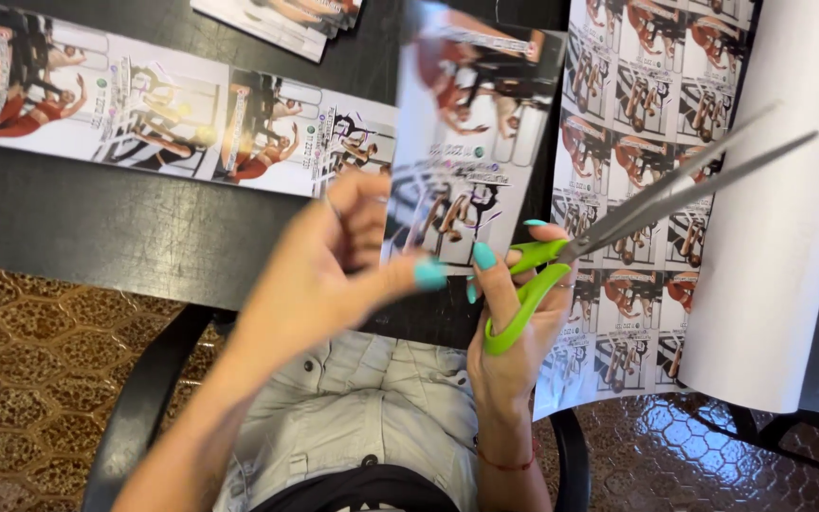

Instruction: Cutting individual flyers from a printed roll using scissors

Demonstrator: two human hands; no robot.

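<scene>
My left hand pinches the lower edge of a printed paper strip and holds it up over the black table. The strip is blurred and shows pictures of people exercising. My right hand grips green-handled scissors with fingers through the loops. The grey blades are parted and point up to the right, away from the strip. Both hands have teal-painted nails.
A long cut strip of the same prints lies across the table at the left. A large printed sheet unrolls from a white paper roll at the right. More cut pieces lie at the top. A black chair arm stands below.
</scene>
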